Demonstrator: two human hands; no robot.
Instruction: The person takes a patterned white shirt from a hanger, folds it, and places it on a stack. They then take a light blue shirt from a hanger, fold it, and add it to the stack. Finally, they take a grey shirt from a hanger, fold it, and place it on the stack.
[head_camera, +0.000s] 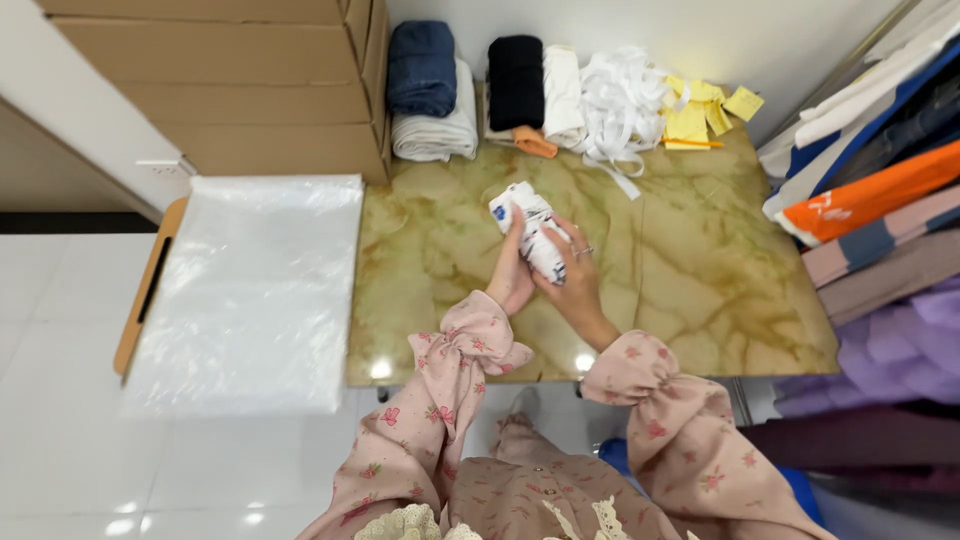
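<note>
A small rolled white cloth with blue print (530, 228) is held over the green marble table (690, 270). My left hand (512, 275) cups it from the left and below. My right hand (572, 275), with a ring on one finger, wraps over it from the right. Both hands grip the same bundle, above the middle of the table. Pink flowered sleeves cover both my forearms.
Along the table's back edge lie rolled cloths: dark blue (421, 65), white (437, 130), black (516, 80), a tangle of white straps (620, 105) and yellow paper slips (695, 115). Cardboard boxes (250, 80) stand back left. Clear plastic bags (250, 290) lie left. Hanging garments (880, 200) crowd the right.
</note>
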